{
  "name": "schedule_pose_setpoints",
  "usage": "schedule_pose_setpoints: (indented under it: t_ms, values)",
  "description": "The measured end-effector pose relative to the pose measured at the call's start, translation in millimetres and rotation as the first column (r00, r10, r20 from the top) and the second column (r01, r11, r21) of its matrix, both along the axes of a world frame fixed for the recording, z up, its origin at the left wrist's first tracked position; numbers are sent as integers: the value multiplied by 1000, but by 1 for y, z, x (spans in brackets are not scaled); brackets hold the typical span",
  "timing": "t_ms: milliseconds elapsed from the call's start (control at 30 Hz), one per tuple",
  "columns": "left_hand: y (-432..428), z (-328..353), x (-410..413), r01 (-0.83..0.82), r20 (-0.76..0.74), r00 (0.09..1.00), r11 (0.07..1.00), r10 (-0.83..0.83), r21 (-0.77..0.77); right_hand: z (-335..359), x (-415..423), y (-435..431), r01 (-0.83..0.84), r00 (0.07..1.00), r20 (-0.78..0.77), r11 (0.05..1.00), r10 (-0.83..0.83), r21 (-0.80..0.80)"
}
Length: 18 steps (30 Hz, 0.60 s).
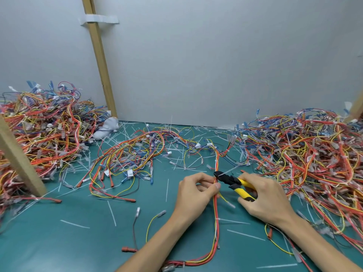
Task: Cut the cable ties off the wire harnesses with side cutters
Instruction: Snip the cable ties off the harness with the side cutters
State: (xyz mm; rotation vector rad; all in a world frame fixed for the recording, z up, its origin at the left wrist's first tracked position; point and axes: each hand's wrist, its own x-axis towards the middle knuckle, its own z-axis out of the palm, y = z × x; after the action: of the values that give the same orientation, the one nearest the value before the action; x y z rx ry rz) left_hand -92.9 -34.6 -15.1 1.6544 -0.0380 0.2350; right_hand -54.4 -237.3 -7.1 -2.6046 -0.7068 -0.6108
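Left hand (194, 191) in pinch on harness (216, 214); right hand (265, 199) curled around side cutters (230, 180).

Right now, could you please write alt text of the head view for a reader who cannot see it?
A person's left hand pinches a wire harness while the right hand holds yellow-handled side cutters with tips at a white cable tie. Heaps of harnesses lie on the green mat either side.

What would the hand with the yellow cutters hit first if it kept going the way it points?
Probably the wire harness pinched by the left hand. The side cutters in the right hand sit at its cable tie. Depth is unclear.
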Motion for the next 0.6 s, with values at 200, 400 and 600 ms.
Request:
schedule_pose_setpoints:
  t_ms: [200,400,600]
  values:
    - [1,1,1,-6,5,1000,1000,6,1,0,-1,2,21,1000,20,1000,-21,-4]
    - [2,-1,3,-8,6,1000,1000,8,12,1,1,3,13,999,33,1000,-13,0]
    - [2,-2,4,4,8,1000,1000,-4,-16,-2,3,0,22,998,53,1000,-23,15]
